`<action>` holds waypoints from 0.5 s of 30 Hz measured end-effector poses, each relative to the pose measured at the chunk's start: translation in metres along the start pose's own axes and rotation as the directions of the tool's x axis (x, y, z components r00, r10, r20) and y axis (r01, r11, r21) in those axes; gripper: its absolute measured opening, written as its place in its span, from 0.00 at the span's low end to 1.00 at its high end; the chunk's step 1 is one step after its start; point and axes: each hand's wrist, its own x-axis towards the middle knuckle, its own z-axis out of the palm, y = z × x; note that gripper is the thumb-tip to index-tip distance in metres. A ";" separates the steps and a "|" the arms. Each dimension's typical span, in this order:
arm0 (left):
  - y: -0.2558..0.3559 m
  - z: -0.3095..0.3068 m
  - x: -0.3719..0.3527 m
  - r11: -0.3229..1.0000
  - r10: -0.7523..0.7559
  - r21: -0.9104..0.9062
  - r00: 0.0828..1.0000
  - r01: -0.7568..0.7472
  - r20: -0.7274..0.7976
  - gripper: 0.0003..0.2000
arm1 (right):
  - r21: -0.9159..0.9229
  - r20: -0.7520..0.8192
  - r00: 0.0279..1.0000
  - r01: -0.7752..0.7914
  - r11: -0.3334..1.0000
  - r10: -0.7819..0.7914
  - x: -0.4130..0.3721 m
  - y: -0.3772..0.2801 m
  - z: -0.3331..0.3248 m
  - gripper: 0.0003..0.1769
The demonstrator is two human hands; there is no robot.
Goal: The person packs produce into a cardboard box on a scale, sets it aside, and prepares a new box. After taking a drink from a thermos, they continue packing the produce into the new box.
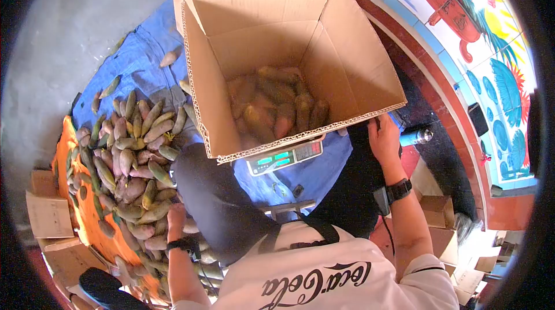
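Note:
Beside my left knee, my left hand (pixel 176 216) is down at the edge of a heap of sweet potatoes (pixel 124 159). Its fingers look curled together, and what they hold, if anything, is hidden. My right hand (pixel 386 137) is by my right knee, close under the near right edge of an open cardboard box (pixel 272 26). Its fingers are bent around a small dark thing that I cannot make out. Several sweet potatoes (pixel 277 104) lie in the bottom of the box. Under the box's near edge shows a digital scale (pixel 283 159) with lit green displays.
A blue tarp (pixel 144 58) and an orange sheet (pixel 87 206) lie under the heap. Folded cardboard boxes (pixel 52 211) stand at the left, with more cardboard (pixel 439 211) at the right. A blue bottle (pixel 415 137) lies near a painted tile wall (pixel 491 78).

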 end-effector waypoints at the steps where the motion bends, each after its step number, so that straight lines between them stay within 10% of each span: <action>1: -0.012 0.015 0.001 0.984 0.022 0.176 0.997 -0.034 0.069 0.10 | -0.003 -0.009 1.000 0.012 1.000 -0.012 0.000 0.001 0.000 0.07; 4: -0.034 0.030 -0.004 0.764 0.453 0.460 0.884 -0.453 0.118 0.10 | 0.012 -0.046 0.997 0.066 0.998 -0.065 0.001 0.004 0.001 0.07; 8: -0.024 0.012 -0.026 0.775 0.439 0.450 0.890 -0.444 0.122 0.08 | -0.021 0.003 1.000 0.010 1.000 -0.010 0.001 0.002 -0.002 0.07; 10: -0.036 0.031 -0.028 0.979 0.197 0.059 0.980 -0.195 -0.036 0.08 | 0.009 0.002 1.000 0.003 1.000 -0.003 0.002 0.001 -0.002 0.07; 15: -0.010 0.003 -0.047 0.837 0.250 0.448 0.948 -0.313 0.195 0.11 | 0.019 -0.013 1.000 -0.021 1.000 0.021 0.000 0.002 -0.003 0.07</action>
